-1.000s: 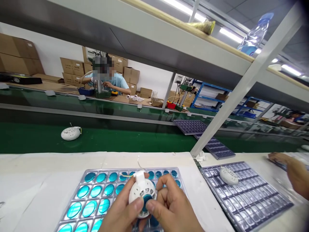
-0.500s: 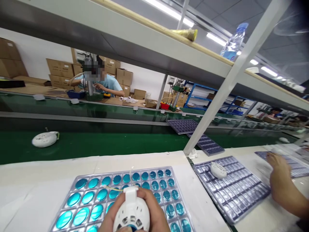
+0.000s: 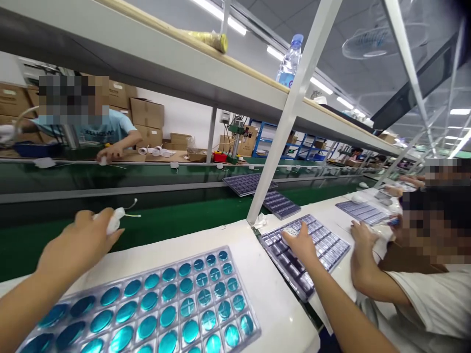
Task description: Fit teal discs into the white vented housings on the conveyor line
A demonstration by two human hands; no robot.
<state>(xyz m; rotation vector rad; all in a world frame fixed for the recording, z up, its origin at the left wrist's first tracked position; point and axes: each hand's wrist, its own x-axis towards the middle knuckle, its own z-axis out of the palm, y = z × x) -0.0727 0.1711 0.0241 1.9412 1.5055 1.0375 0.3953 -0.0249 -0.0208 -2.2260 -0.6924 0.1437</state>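
Over the green conveyor belt, my left hand (image 3: 79, 242) is closed around a white plastic housing (image 3: 116, 220), from which two thin wires with small end plugs stick out. My right hand (image 3: 303, 245) reaches across to the dark compartment tray (image 3: 331, 247), its fingers closed on a white vented housing (image 3: 290, 231) at the tray's near-left part; the fingers hide much of it. Between my arms lies a clear plastic tray (image 3: 253, 336) with rows of round blue-green discs (image 3: 149, 300), touched by neither hand.
A metal post (image 3: 279, 147) rises between the two trays and carries a shelf (image 3: 184, 73) with a water bottle (image 3: 290, 61). Dark trays (image 3: 281, 205) lie on the belt (image 3: 176, 211). A co-worker's arm (image 3: 364, 250) is close on the right; another person sits across the belt.
My hands have parted from the housing they held together over the disc tray. The left moved out to the belt, the right to the dark tray. The view has turned right.
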